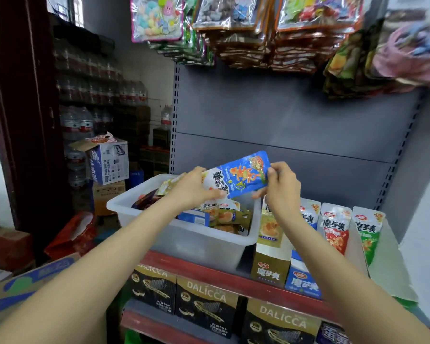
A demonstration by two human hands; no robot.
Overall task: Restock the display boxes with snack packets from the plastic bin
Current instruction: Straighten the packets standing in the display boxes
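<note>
A blue snack packet (pixel 243 173) is held up above the white plastic bin (pixel 199 242). My left hand (pixel 196 189) grips its left end together with other packets, and my right hand (pixel 281 182) pinches its right edge. The bin stands on the red-edged shelf and holds several gold and blue packets (pixel 224 217). To its right stand the display boxes: a gold one (pixel 271 266), a blue one (pixel 301 279), a red one (pixel 335 232) and a green one (pixel 368 232), each with upright packets.
A grey shelf back panel (pixel 283 120) rises behind. Bagged goods (pixel 271 33) hang overhead. DALICCA wafer boxes (pixel 204 306) fill the shelf below. Cartons (pixel 107 160) and water bottles (pixel 77 125) crowd the floor at the left.
</note>
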